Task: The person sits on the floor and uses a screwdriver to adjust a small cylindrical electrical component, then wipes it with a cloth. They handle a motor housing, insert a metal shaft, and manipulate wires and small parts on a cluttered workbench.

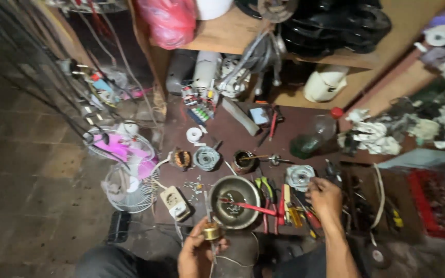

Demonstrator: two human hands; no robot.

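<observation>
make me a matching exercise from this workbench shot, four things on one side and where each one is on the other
Things:
1. small brass part
2. metal bowl
3. white power strip
4. small fan with pink blades

Places:
A. on the floor left of the bench
B. in the left hand
C. at the bench's front edge, left of the bowl
D. between the two hands, a red-handled tool across it

Pairs: 1-B, 2-D, 3-C, 4-A

One head-worn view looks steeply down, fairly near, over the cluttered workbench.
</observation>
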